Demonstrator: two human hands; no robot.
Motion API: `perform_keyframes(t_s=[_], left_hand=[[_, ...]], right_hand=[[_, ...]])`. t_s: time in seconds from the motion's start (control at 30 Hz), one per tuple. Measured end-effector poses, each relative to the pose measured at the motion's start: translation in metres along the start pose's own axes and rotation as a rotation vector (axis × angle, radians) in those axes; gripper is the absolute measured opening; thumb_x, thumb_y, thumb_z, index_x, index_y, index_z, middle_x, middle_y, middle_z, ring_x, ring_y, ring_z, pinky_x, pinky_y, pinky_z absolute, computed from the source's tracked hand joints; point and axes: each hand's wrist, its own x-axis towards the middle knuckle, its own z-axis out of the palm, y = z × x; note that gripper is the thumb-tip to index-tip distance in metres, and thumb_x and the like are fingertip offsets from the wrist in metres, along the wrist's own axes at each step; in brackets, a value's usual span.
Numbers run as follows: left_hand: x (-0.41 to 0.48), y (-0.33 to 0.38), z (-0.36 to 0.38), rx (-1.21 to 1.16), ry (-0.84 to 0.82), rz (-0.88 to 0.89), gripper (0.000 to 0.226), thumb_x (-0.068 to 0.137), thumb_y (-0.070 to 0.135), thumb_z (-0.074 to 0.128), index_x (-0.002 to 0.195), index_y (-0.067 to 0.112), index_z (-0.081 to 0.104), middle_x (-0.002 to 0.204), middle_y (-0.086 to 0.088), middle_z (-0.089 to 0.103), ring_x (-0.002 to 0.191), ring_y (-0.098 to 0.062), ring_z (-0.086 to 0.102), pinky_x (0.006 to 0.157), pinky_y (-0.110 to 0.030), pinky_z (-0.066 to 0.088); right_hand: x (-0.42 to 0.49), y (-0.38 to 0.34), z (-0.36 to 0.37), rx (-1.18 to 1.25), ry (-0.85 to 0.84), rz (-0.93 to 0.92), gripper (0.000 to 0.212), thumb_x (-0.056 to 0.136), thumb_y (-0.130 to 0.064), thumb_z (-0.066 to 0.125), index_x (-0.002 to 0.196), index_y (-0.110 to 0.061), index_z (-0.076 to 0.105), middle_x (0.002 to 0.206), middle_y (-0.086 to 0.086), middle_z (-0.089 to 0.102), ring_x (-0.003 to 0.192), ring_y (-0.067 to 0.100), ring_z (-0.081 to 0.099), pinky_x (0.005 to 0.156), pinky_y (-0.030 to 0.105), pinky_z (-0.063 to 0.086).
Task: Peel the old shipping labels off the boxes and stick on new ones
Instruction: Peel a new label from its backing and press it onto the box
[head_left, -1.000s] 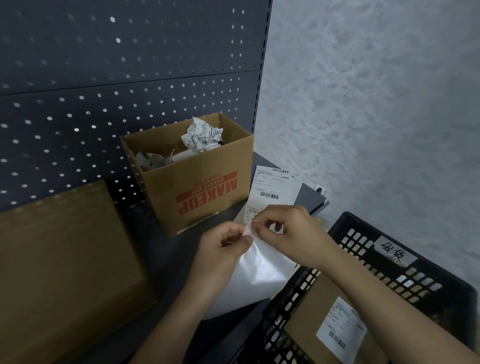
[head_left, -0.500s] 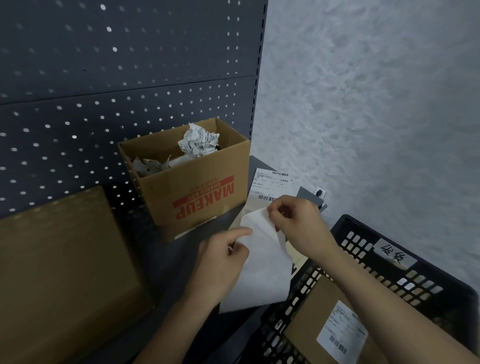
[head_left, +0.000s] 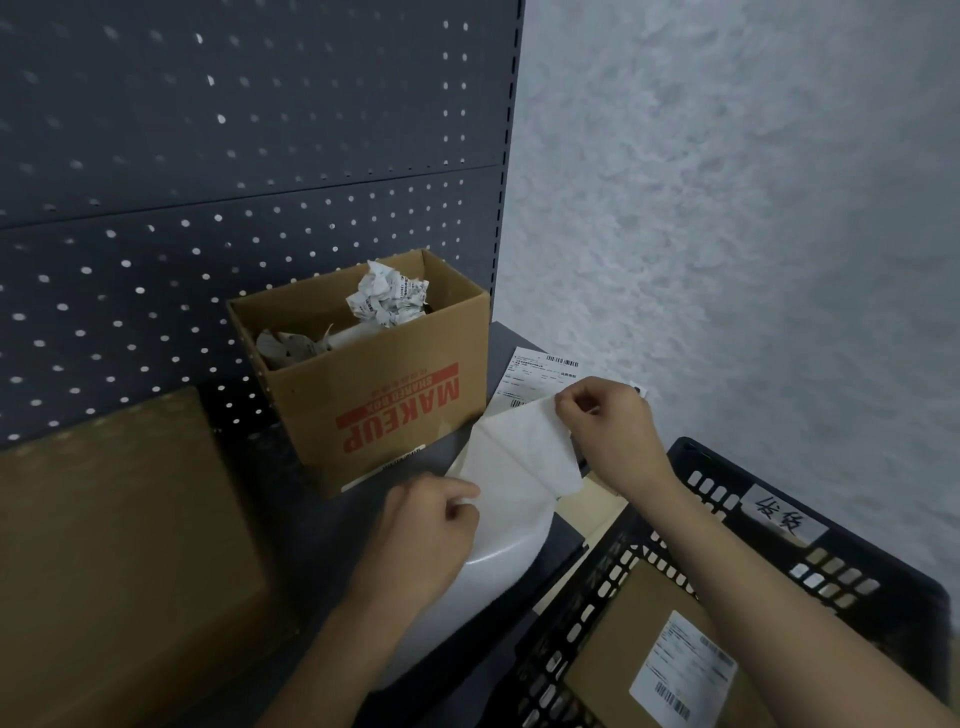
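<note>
Right hand (head_left: 608, 431) pinched the upper corner of a white label (head_left: 524, 452); left hand (head_left: 431, 525), lower left, pinched its glossy backing (head_left: 498, 561).

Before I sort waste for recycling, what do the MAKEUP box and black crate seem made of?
Brown open-topped MAKEUP box: likely cardboard, matte, creased edges. Black slotted crate: probably moulded plastic, uniform cut-out lattice, faint sheen.
</note>
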Motion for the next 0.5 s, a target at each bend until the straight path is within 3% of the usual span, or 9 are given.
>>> perform_keyframes(t_s=[0.1,0.17,0.23,0.33,0.5], left_hand=[[0.002,-0.001,0.003,0.076,-0.011,-0.013,0.028,0.091,0.017,0.053,0.111,0.020,0.072,0.117,0.009,0.065,0.109,-0.011,0.060,0.091,-0.025,0.050],[0.004,-0.005,0.006,0.121,-0.032,-0.020,0.017,0.088,0.018,0.051,0.085,0.017,0.068,0.097,0.004,0.063,0.088,-0.015,0.060,0.077,-0.028,0.049],[0.006,-0.010,0.009,0.154,-0.043,-0.021,0.017,0.084,0.018,0.049,0.067,0.016,0.047,0.078,-0.001,0.052,0.070,-0.016,0.048,0.063,-0.028,0.039],[0.006,-0.014,0.011,0.160,-0.047,-0.006,0.021,0.083,0.017,0.048,0.066,0.011,0.037,0.070,-0.003,0.041,0.063,-0.015,0.037,0.058,-0.028,0.033],[0.005,-0.017,0.009,0.155,-0.052,-0.004,0.018,0.085,0.019,0.049,0.068,0.014,0.044,0.076,-0.003,0.055,0.068,-0.016,0.052,0.063,-0.028,0.044]], right_hand=[[0.010,-0.001,0.003,-0.006,0.027,0.007,0.019,0.091,-0.017,0.057,0.076,-0.017,0.067,0.079,-0.009,0.066,0.077,0.007,0.059,0.064,0.015,0.042],[0.017,-0.001,0.002,-0.021,0.051,0.020,0.020,0.091,-0.017,0.056,0.073,-0.020,0.065,0.075,-0.011,0.064,0.075,0.004,0.056,0.059,0.007,0.037],[0.021,0.000,0.001,-0.019,0.067,0.043,0.019,0.091,-0.017,0.056,0.074,-0.020,0.065,0.074,-0.012,0.063,0.074,0.004,0.055,0.056,0.010,0.036],[0.026,0.004,-0.003,0.000,0.091,0.056,0.019,0.090,-0.017,0.056,0.075,-0.018,0.066,0.076,-0.009,0.065,0.076,0.007,0.056,0.058,0.015,0.038],[0.033,0.009,-0.016,0.012,0.175,0.070,0.018,0.091,-0.015,0.055,0.076,-0.012,0.065,0.073,-0.004,0.063,0.067,0.005,0.053,0.054,0.012,0.038]])
